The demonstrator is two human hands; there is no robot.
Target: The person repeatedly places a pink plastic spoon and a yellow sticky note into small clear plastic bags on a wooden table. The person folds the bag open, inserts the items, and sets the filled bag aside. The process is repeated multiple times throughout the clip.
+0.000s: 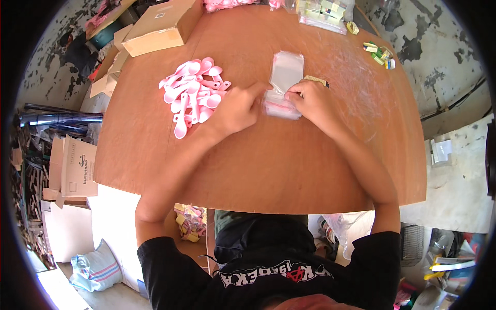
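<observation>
A stack of clear plastic bags (288, 70) lies on the brown table in front of me, its near part wrinkled with pinkish edges. My right hand (314, 103) is closed, thumb and index finger pinching the plastic at the stack's right side. At the left edge of the bags is my left hand (240, 107), its fingers curled and one fingertip reaching to the plastic; whatever it grips is hidden. Just left of that hand is a loose pile of pink plastic spoons (193, 89). A small yellow item (316, 80) shows partly behind my right hand.
A cardboard box (163, 28) stands at the table's far left. Packs of clear bags (323, 18) lie at the far edge, with small green and yellow pieces (380, 56) to their right. An open carton (75, 168) stands left of the table (248, 170).
</observation>
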